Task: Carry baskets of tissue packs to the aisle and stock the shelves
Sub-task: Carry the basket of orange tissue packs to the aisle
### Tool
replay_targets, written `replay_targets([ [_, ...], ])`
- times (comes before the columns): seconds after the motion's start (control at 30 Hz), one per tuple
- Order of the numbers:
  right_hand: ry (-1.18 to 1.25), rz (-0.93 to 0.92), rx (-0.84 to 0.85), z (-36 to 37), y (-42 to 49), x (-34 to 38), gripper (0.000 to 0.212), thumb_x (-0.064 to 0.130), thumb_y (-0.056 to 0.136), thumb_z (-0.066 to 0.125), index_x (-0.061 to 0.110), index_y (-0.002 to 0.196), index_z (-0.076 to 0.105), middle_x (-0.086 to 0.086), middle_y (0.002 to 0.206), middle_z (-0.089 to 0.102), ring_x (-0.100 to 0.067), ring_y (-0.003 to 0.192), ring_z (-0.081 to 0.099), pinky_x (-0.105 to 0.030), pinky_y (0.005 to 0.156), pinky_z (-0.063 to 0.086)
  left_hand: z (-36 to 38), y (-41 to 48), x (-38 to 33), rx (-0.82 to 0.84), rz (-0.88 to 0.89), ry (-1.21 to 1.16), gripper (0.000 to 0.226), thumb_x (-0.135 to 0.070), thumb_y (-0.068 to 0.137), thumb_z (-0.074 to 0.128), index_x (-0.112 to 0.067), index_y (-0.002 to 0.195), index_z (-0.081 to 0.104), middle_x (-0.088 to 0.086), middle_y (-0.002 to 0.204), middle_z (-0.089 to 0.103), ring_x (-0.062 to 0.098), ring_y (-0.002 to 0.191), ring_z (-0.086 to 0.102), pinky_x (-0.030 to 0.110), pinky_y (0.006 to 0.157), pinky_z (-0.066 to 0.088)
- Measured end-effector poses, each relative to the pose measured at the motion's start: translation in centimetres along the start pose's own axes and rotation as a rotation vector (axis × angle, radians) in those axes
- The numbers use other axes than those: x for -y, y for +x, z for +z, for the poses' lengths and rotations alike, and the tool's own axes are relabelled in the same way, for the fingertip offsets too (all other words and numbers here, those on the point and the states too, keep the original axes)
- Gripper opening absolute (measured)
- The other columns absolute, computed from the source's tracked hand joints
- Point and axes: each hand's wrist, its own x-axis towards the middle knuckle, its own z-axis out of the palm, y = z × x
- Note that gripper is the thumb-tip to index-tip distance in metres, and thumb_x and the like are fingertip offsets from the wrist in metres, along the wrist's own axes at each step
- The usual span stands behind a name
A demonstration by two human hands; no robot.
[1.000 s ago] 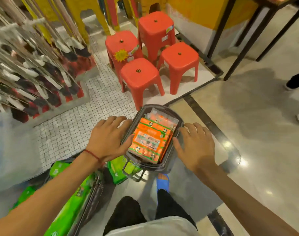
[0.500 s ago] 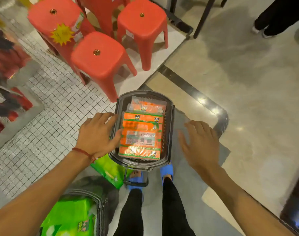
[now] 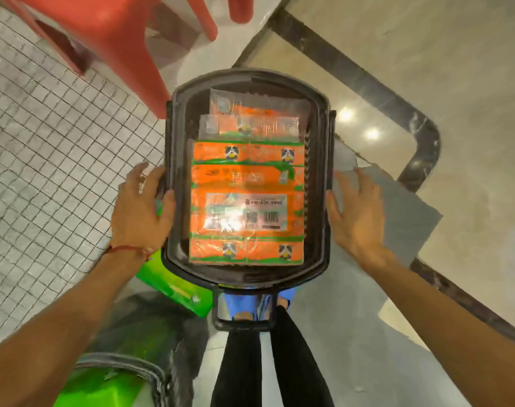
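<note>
A black plastic basket (image 3: pixel 250 76) sits low in front of me, filled with orange tissue packs (image 3: pixel 247 177) wrapped in clear film. My left hand (image 3: pixel 138 212) holds the basket's left rim, thumb over the edge and fingers down the outer side. My right hand (image 3: pixel 359 218) is open with fingers spread, right beside the right rim, its thumb at or just off the edge. The basket's handle (image 3: pixel 241 324) hangs down at the near end, above my feet.
A second basket (image 3: pixel 150 374) with green tissue packs (image 3: pixel 103 392) stands at lower left, and one green pack (image 3: pixel 174 286) lies under the black basket's near corner. A red plastic stool (image 3: pixel 109 33) is close at the far left. White wire mesh (image 3: pixel 45 160) covers the left.
The view has tilted down and closer over the basket. My right hand has moved in toward the right rim. My left hand stays on the left rim.
</note>
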Motion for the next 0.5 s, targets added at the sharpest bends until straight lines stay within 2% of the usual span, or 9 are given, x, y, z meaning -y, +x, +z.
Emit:
replay_targets([
  [0.07, 0.053, 0.056, 0.059, 2.6, 1.7, -1.0, 0.056, 0.046, 0.111, 0.039, 0.03, 0.164, 0.03, -0.02, 0.162, 0.036, -0.04, 0.142, 0.041, -0.054, 0.11, 0.043, 2.9, 1.1, 1.6, -0.018, -0.047, -0.111, 0.058, -0.042, 0.098, 0.048, -0.023, 0.152, 0.039, 0.009, 0.157, 0.029, 0.027, 0.133, 0.043, 0.051, 0.1, 0.049],
  [0.1, 0.089, 0.063, 0.09, 3.7, 2.4, -1.4, 0.058, 0.049, 0.111, 0.036, 0.033, 0.166, 0.023, -0.016, 0.162, 0.036, -0.037, 0.142, 0.042, -0.052, 0.107, 0.046, 4.1, 1.6, 2.2, -0.015, -0.057, -0.146, 0.06, -0.041, 0.099, 0.048, -0.022, 0.155, 0.035, 0.01, 0.159, 0.026, 0.025, 0.134, 0.041, 0.05, 0.102, 0.048],
  [0.2, 0.161, 0.036, 0.155, 6.4, 3.8, -2.3, 0.062, 0.051, 0.111, 0.031, 0.036, 0.168, 0.011, -0.011, 0.156, 0.043, -0.034, 0.126, 0.055, -0.042, 0.084, 0.048, 6.8, 2.3, 3.3, 0.029, -0.054, -0.157, 0.061, -0.038, 0.105, 0.044, -0.028, 0.16, 0.021, 0.01, 0.16, 0.022, 0.03, 0.134, 0.044, 0.053, 0.101, 0.049],
  [0.27, 0.206, 0.025, 0.162, 7.8, 4.0, -2.4, 0.062, 0.051, 0.112, 0.029, 0.038, 0.168, 0.005, -0.011, 0.158, 0.042, -0.036, 0.117, 0.061, -0.038, 0.076, 0.046, 7.9, 2.4, 3.6, 0.074, -0.05, -0.147, 0.062, -0.039, 0.107, 0.039, -0.037, 0.161, 0.009, 0.01, 0.157, 0.027, 0.034, 0.133, 0.046, 0.056, 0.101, 0.049],
  [0.33, 0.267, 0.023, 0.124, 8.8, 3.8, -2.2, 0.06, 0.051, 0.113, 0.027, 0.041, 0.167, 0.002, -0.01, 0.153, 0.045, -0.034, 0.11, 0.063, -0.041, 0.076, 0.052, 8.5, 2.5, 3.7, 0.114, -0.073, -0.166, 0.062, -0.04, 0.109, 0.034, -0.044, 0.159, -0.001, 0.011, 0.156, 0.031, 0.036, 0.134, 0.046, 0.056, 0.104, 0.046],
  [0.4, 0.33, 0.057, 0.069, 9.5, 3.7, -2.0, 0.059, 0.051, 0.113, 0.028, 0.043, 0.166, 0.003, -0.01, 0.149, 0.049, -0.032, 0.114, 0.061, -0.044, 0.083, 0.052, 8.8, 2.7, 3.7, 0.109, -0.086, -0.207, 0.06, -0.038, 0.11, 0.032, -0.045, 0.159, -0.002, 0.009, 0.161, 0.032, 0.033, 0.14, 0.043, 0.054, 0.109, 0.042],
  [0.43, 0.353, 0.079, 0.048, 9.8, 3.8, -1.9, 0.059, 0.051, 0.113, 0.028, 0.043, 0.166, 0.004, -0.01, 0.146, 0.052, -0.03, 0.114, 0.061, -0.042, 0.085, 0.05, 8.9, 2.8, 3.6, 0.092, -0.087, -0.22, 0.06, -0.037, 0.11, 0.031, -0.042, 0.16, -0.001, 0.009, 0.158, 0.039, 0.033, 0.137, 0.046, 0.053, 0.107, 0.044],
  [0.47, 0.369, 0.095, 0.031, 10.0, 3.9, -1.9, 0.059, 0.052, 0.112, 0.029, 0.044, 0.165, 0.004, -0.01, 0.141, 0.056, -0.028, 0.111, 0.062, -0.04, 0.084, 0.049, 9.0, 2.8, 3.6, 0.073, -0.092, -0.225, 0.06, -0.036, 0.11, 0.031, -0.039, 0.161, 0.0, 0.013, 0.145, 0.054, 0.034, 0.123, 0.057, 0.05, 0.099, 0.048],
  [0.5, 0.384, 0.102, 0.019, 10.1, 4.0, -1.9, 0.06, 0.055, 0.111, 0.029, 0.046, 0.165, 0.004, -0.007, 0.131, 0.062, -0.025, 0.103, 0.065, -0.038, 0.081, 0.049, 9.2, 2.8, 3.6, 0.057, -0.103, -0.227, 0.059, -0.035, 0.11, 0.031, -0.038, 0.162, 0.001, 0.013, 0.116, 0.067, 0.031, 0.098, 0.065, 0.047, 0.086, 0.051],
])
